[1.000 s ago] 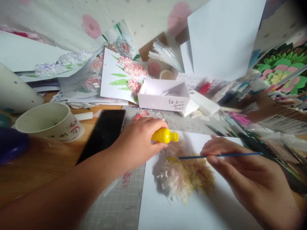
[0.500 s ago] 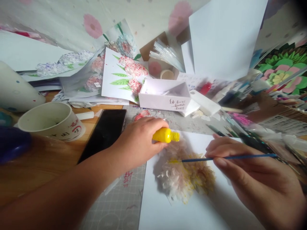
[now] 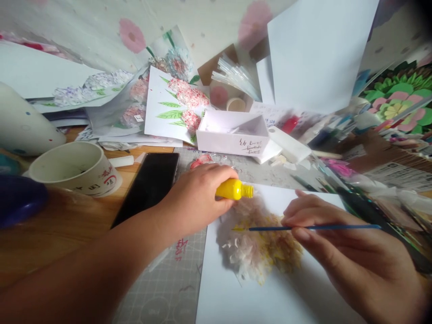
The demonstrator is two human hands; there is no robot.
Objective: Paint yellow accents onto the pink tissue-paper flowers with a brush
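Note:
A small yellow paint bottle lies tilted on its side in my left hand, its uncapped neck pointing right. My right hand pinches a thin blue paintbrush, held nearly level with its yellow-stained tip to the left. Below both hands, a ruffled flower cluster rests on a white sheet; it is pale on the left and yellow-tinged on the right. The brush tip overlaps the upper left of the cluster in view, and I cannot tell whether it touches.
On the left are a black phone, a paper cup and a dark blue object. A white box stands behind the sheet, near a card with red flowers. Brushes and a cardboard box crowd the right.
My right hand has shifted slightly left with the paintbrush, carrying its tip a little further left over the flower cluster. My left hand and the paint bottle stay almost in place.

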